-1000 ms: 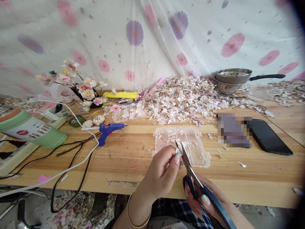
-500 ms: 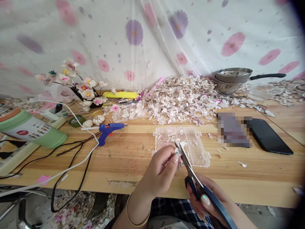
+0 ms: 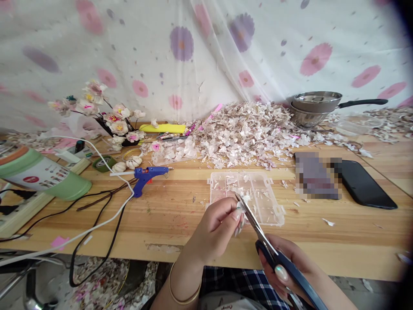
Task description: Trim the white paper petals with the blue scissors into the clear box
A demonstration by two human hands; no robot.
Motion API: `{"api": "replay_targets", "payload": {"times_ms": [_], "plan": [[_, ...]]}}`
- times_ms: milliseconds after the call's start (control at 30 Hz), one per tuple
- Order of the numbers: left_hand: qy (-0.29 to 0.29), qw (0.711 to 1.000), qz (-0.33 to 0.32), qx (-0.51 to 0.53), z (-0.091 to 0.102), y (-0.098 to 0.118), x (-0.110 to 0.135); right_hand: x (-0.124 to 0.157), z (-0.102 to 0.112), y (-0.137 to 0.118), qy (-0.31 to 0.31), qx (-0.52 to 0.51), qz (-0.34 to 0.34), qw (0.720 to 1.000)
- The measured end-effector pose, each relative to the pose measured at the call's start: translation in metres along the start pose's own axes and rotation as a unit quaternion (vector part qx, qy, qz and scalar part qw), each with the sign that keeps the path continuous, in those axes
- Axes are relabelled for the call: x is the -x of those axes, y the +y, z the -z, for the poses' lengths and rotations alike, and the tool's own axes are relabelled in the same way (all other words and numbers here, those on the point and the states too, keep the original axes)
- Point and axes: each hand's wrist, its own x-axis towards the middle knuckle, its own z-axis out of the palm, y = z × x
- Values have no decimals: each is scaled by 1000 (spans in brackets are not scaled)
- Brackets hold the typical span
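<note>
Wooden table (image 3: pixel 180 215) with a flowery curtain hanging behind it, pretty cluttered. Main thing is the scissors (image 3: pixel 258 228): blades run up and to the left, tips pointing away from the person, blue handles down low at the near edge of the table. They sit just in front of the clear plastic box (image 3: pixel 267 206), tips over its near left corner.

Behind the box there's a big heap of pale petals (image 3: pixel 245 131), and a stack of metal pans (image 3: pixel 314 107) behind and right of it. Blue glue gun (image 3: pixel 150 175) is left of the box, black phone (image 3: pixel 366 185) off to its right.

Right hand (image 3: pixel 287 269) is wrapped around the scissor handles, fingers through the loop. Left hand (image 3: pixel 217 230) is curled, thumb and fingers pinching a small white petal piece (image 3: pixel 242 206) right against the blades, wrist bent upward.
</note>
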Motion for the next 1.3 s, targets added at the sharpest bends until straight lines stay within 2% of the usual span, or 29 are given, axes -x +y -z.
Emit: {"api": "replay_targets", "payload": {"times_ms": [167,500,867,1000,1067,1167,1300], "plan": [[-8,1000,23,12,1,0,-1,2,2,-3,10,13,0,1000],[-26,997,60,44,3,0,-5,0,16,6,-29,-1,-18,999],[-25,993,85,73,4,-1,-7,-2,16,10,-5,4,-31,999],[-18,994,87,67,4,-2,-7,-9,15,16,-4,-30,5,1000],[-7,994,87,65,4,-3,-7,-14,13,19,24,-70,33,997],[13,995,83,52,3,-5,-7,-19,8,19,97,-100,82,987],[43,998,53,-16,-1,-4,-6,-23,0,6,208,-44,127,969]]}}
